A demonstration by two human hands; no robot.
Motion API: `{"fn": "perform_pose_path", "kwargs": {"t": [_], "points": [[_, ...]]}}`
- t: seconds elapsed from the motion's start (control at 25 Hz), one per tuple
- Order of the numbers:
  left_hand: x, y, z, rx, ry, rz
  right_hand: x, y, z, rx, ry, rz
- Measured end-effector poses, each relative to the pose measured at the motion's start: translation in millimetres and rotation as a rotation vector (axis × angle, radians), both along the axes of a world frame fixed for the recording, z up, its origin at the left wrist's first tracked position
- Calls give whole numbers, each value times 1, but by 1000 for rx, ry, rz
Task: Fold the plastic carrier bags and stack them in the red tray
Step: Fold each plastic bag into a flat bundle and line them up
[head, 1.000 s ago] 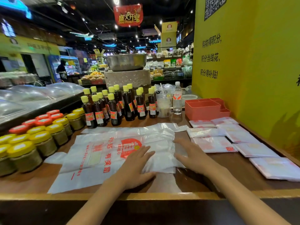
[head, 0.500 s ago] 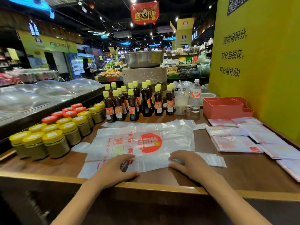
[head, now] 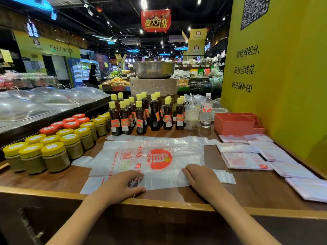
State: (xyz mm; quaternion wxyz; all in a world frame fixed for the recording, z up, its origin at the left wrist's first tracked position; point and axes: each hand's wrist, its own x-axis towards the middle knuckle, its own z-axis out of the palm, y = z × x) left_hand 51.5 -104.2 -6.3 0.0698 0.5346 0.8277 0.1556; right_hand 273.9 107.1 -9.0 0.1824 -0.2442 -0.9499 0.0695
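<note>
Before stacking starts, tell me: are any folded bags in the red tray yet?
No: the red plastic tray shows bare compartments, while the folded white plastic bags lie on the wooden counter.

From my feed I see two bare forearms coming up from the near edge, one left, one right. Neither arm wears a sleeve anywhere in view; both are uncovered from the bottom of the picture to the wrist. The left hand (head: 122,184) and the right hand (head: 203,181) are bare too: I see no gloves, rings, watch or wristband on either. The forearms look slender, narrowing toward the wrists. The fingernails are too small for me to judge. No other part of the person shows on my screen.
</note>
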Motion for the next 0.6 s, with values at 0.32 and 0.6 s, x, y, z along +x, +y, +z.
{"fn": "perform_pose_path", "kwargs": {"t": [0.32, 0.6], "points": [[1, -6, -7, 143, 35, 24, 0, 5, -9, 28, 57, -60], [-4, -5, 3, 212, 93, 37, -3, -5, -7, 280, 141, 341]]}}
